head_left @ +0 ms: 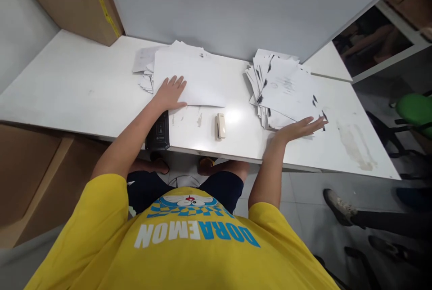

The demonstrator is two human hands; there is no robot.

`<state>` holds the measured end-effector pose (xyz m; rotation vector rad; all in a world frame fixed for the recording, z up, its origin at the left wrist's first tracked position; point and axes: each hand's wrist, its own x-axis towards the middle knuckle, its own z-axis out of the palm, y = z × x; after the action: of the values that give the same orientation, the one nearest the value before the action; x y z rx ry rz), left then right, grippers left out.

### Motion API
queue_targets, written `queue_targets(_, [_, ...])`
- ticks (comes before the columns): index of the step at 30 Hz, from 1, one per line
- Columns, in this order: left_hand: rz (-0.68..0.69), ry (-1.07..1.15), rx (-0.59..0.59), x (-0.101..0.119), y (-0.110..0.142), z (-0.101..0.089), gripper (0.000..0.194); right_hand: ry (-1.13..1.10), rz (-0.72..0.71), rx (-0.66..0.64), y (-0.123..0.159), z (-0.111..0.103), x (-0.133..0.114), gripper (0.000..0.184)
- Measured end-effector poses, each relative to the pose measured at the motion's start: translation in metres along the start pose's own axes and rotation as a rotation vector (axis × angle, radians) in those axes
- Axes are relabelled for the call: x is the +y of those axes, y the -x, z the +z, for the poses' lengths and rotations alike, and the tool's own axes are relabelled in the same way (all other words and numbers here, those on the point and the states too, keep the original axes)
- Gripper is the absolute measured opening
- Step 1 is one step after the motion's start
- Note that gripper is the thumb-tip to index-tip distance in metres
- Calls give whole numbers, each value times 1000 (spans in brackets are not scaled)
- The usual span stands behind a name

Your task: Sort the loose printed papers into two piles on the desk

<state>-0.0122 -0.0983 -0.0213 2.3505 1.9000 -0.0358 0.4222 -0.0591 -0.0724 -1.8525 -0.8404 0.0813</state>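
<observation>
My left hand lies flat with spread fingers on the lower left corner of a stack of white paper sheets. Under my left wrist, a black device sits at the table's front edge, partly hidden by the forearm. My right hand is open beside the near edge of a second, untidy paper pile; its fingers point right, and I cannot tell whether it touches the sheets. Dark marks show along several sheet edges there. Between the hands a cream stapler rests on the white table.
The white table meets a grey partition at the back. A cardboard box stands at the back left, another open box below the left edge. At right are a green chair and another person's shoe.
</observation>
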Motion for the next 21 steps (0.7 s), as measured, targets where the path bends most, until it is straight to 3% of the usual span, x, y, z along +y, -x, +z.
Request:
queue_targets(3, [48, -76, -16, -3, 4, 1, 94, -20, -43, -15, 1, 8, 1, 63])
queue_targets(8, [82, -40, 140, -1, 6, -1, 63, -62, -133, -31, 2, 18, 9, 63])
queue_targets(15, [-189, 269, 366, -20, -19, -21, 49, -93, -179, -58, -3, 23, 19, 68])
queue_targets(18, [-274, 314, 355, -22, -18, -32, 46, -80, -202, -65, -7, 27, 21, 69])
queue_targets(21, [-194, 252, 198, -21, -11, -37, 49, -80, -219, -77, -10, 30, 25, 67])
